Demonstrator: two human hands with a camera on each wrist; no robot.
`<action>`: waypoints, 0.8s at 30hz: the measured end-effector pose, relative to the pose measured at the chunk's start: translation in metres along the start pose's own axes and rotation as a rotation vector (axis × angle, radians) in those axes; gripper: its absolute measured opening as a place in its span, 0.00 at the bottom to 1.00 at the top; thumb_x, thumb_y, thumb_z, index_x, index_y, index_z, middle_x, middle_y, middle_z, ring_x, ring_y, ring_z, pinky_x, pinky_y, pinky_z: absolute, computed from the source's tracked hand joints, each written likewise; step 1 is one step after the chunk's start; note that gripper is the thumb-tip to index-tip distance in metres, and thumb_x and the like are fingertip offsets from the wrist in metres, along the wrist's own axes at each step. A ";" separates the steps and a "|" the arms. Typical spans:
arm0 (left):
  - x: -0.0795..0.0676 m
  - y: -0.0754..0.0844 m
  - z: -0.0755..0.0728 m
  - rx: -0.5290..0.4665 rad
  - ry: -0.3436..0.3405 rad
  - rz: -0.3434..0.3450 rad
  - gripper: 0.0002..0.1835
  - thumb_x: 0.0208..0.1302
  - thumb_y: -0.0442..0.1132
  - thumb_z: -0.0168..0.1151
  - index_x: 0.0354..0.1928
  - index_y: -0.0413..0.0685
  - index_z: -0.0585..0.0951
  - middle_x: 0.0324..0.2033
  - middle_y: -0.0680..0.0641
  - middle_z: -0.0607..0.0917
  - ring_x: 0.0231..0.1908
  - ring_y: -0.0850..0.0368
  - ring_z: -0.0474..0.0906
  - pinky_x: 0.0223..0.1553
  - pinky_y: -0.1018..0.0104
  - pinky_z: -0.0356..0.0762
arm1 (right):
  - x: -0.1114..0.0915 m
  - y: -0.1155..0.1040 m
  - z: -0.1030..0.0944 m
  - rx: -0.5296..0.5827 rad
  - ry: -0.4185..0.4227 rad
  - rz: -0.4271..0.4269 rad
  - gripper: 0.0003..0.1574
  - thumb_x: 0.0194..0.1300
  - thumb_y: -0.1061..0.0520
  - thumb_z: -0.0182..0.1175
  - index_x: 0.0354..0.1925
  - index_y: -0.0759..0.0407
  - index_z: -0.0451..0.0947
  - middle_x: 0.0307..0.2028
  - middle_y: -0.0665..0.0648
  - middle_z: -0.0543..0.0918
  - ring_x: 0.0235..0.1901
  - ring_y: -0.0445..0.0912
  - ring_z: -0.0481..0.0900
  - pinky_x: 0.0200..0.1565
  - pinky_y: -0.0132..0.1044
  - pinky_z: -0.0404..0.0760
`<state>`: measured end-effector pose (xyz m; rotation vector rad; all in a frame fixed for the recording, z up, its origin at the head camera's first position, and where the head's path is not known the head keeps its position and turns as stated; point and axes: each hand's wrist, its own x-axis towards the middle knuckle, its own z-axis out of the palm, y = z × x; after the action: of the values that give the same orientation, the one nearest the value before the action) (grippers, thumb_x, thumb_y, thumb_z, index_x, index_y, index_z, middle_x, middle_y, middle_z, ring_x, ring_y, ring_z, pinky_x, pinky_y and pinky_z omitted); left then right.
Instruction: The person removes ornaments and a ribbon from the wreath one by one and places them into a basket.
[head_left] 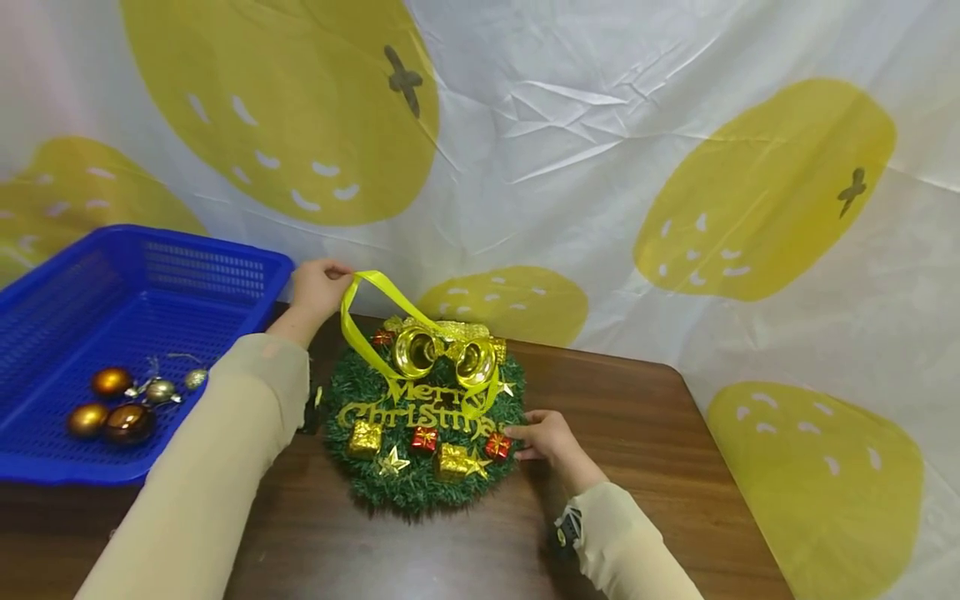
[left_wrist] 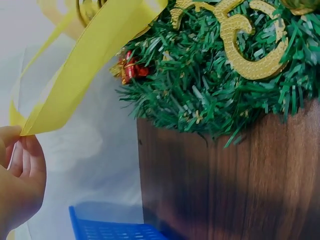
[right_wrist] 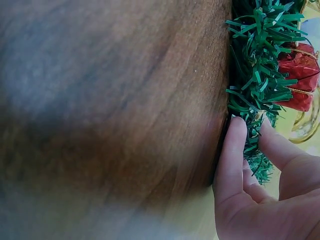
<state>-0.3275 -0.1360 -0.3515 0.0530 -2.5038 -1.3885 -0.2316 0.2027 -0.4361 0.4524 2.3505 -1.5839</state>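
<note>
A green tinsel Christmas wreath (head_left: 408,492) lies on the wooden table, with gold "Merry Christmas" lettering, small red and gold gift boxes and gold stars. Two shiny gold bells (head_left: 415,353) with a bow sit at its top. My left hand (head_left: 318,287) pinches the loop of a yellow ribbon (left_wrist: 75,80) between thumb and fingers, holding it up to the left of the bells. At the wreath's right edge, my right hand (head_left: 551,437) grips the tinsel beside a red gift box (right_wrist: 299,75), thumb on one side and fingers on the other.
On the left stands a blue plastic basket (head_left: 82,471) holding several baubles (head_left: 129,424), brown, copper and pale gold. The wooden table (head_left: 622,417) ends at a rounded corner on the right. Behind it hangs a white cloth (head_left: 540,117) with yellow fruit shapes.
</note>
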 end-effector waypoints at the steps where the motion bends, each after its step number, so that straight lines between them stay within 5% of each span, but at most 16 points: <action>1: 0.000 0.001 -0.002 -0.003 0.009 -0.011 0.14 0.65 0.35 0.53 0.45 0.32 0.81 0.41 0.31 0.83 0.41 0.40 0.79 0.44 0.53 0.78 | 0.000 0.000 0.000 0.001 0.001 0.000 0.35 0.56 0.66 0.64 0.60 0.78 0.63 0.19 0.51 0.66 0.14 0.38 0.66 0.22 0.32 0.81; 8: 0.003 0.007 -0.014 -0.077 0.103 -0.081 0.14 0.66 0.36 0.52 0.48 0.36 0.81 0.44 0.33 0.82 0.43 0.42 0.78 0.46 0.56 0.77 | 0.006 0.001 -0.003 0.002 -0.003 -0.006 0.36 0.56 0.66 0.64 0.60 0.78 0.63 0.18 0.51 0.66 0.15 0.38 0.66 0.23 0.32 0.81; 13: 0.006 0.007 -0.021 -0.112 0.161 -0.111 0.14 0.67 0.38 0.53 0.48 0.39 0.82 0.44 0.36 0.83 0.35 0.55 0.77 0.38 0.71 0.75 | 0.009 0.000 -0.003 -0.010 -0.001 0.000 0.37 0.57 0.65 0.64 0.61 0.77 0.62 0.20 0.52 0.66 0.14 0.39 0.67 0.23 0.32 0.81; 18: 0.007 0.008 -0.029 -0.163 0.177 -0.148 0.15 0.68 0.40 0.53 0.50 0.41 0.81 0.42 0.41 0.83 0.27 0.70 0.70 0.33 0.79 0.71 | 0.012 0.000 -0.004 -0.013 -0.001 0.002 0.37 0.57 0.65 0.64 0.61 0.77 0.62 0.20 0.52 0.65 0.15 0.39 0.67 0.23 0.32 0.81; 24: 0.008 0.013 -0.042 -0.229 0.183 -0.170 0.16 0.68 0.41 0.53 0.51 0.42 0.80 0.35 0.52 0.79 0.27 0.70 0.71 0.33 0.77 0.73 | 0.015 0.000 -0.005 -0.005 -0.006 0.000 0.38 0.58 0.65 0.63 0.62 0.77 0.60 0.17 0.50 0.63 0.14 0.38 0.66 0.23 0.32 0.81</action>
<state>-0.3228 -0.1649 -0.3183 0.3377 -2.2215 -1.6474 -0.2459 0.2093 -0.4404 0.4461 2.3487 -1.5772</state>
